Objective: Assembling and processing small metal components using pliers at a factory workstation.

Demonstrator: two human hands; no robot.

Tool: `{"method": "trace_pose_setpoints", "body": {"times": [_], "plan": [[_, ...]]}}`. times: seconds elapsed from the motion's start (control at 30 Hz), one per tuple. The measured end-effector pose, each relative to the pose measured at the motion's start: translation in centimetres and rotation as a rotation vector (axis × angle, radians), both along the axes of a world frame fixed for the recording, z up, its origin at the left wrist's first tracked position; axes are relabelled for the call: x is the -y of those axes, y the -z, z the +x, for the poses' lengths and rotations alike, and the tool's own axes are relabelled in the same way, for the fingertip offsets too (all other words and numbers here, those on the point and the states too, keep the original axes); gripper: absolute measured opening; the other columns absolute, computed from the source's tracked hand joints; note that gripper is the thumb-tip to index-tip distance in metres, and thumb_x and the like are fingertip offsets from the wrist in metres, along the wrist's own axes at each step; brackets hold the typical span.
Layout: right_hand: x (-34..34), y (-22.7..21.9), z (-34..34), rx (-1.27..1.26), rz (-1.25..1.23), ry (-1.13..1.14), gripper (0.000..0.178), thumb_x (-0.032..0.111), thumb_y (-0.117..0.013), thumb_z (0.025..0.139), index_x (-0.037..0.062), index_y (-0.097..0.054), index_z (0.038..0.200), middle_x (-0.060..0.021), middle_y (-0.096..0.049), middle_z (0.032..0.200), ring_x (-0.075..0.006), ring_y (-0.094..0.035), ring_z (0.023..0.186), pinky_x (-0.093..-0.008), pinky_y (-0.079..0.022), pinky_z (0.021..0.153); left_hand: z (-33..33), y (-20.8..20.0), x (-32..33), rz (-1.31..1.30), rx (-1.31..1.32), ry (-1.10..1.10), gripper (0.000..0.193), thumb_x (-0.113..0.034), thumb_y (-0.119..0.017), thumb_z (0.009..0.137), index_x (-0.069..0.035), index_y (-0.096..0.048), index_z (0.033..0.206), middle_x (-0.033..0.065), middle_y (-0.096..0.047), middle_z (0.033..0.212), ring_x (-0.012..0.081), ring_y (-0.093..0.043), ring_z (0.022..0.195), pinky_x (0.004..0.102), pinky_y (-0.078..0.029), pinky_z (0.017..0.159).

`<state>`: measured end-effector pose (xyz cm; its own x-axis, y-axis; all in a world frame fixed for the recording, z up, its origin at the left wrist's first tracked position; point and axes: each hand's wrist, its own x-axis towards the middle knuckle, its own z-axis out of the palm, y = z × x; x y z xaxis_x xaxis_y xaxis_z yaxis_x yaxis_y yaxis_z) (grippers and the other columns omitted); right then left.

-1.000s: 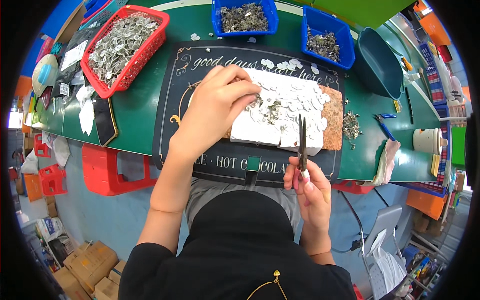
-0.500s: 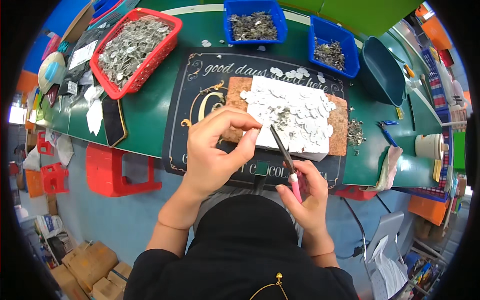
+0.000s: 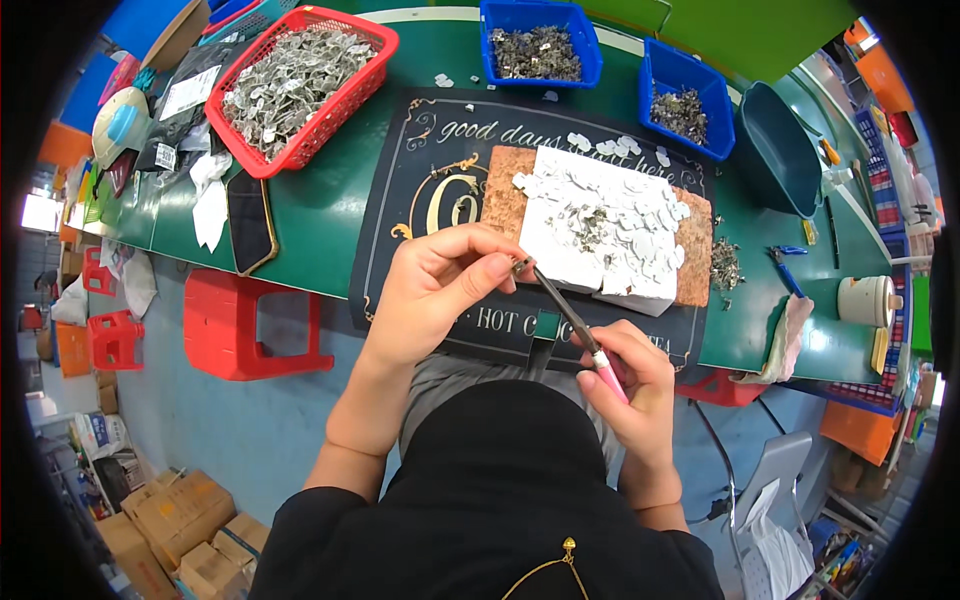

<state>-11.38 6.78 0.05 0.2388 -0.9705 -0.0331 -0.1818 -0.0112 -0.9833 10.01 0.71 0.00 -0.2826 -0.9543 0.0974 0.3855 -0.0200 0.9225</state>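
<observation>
Up top, beyond the black mat [image 3: 400,240], a red basket [image 3: 262,150] is heaped with small metal parts, and two blue bins [image 3: 590,60] hold darker ones. Over the mat's near edge, a tiny part [image 3: 519,266] is pinched shut in the left hand [image 3: 440,290]; pink-handled tweezers [image 3: 570,320], clasped in the right hand [image 3: 625,385], touch it.

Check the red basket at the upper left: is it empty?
No, the red basket is heaped with small silvery pieces, well away from the left hand and the right hand.
</observation>
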Motion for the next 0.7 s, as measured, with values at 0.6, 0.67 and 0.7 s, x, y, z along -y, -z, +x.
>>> {"method": "trace_pose_setpoints", "body": {"times": [0.6, 0.67, 0.7], "plan": [[0.0, 1.1, 0.9, 0.211, -0.068, 0.011, 0.024, -0.002, -0.056, 0.075, -0.0070, -0.058, 0.098, -0.0063, -0.055, 0.076, -0.0087, -0.049, 0.065, -0.0187, -0.039, 0.055, -0.5, 1.3, -0.4, 0.059, -0.138, 0.093, 0.020, -0.012, -0.056, 0.086, 0.004, -0.058, 0.097, 0.0141, -0.062, 0.092, 0.0146, -0.059, 0.080, 0.0248, -0.048, 0.069], [0.0, 0.4, 0.7, 0.243, 0.164, -0.032, 0.023, 0.005, -0.055, 0.079, -0.0073, -0.058, 0.099, -0.0034, -0.052, 0.071, -0.0059, -0.044, 0.058, -0.0170, -0.034, 0.050, -1.0, 1.3, -0.5, 0.039, -0.178, 0.078, 0.024, -0.014, -0.057, 0.086, 0.005, -0.057, 0.099, 0.0167, -0.061, 0.093, 0.0160, -0.058, 0.078, 0.0261, -0.048, 0.069], [0.0, 0.3, 0.8, 0.244, 0.164, -0.034, 0.023, 0.005, -0.055, 0.079, -0.0073, -0.058, 0.099, -0.0034, -0.052, 0.071, -0.0059, -0.044, 0.058, -0.0170, -0.034, 0.050, -1.3, 1.3, -0.5, 0.059, -0.220, 0.064, 0.023, -0.013, -0.057, 0.086, 0.005, -0.057, 0.101, 0.0158, -0.061, 0.096, 0.0155, -0.059, 0.080, 0.0259, -0.048, 0.072]]}}
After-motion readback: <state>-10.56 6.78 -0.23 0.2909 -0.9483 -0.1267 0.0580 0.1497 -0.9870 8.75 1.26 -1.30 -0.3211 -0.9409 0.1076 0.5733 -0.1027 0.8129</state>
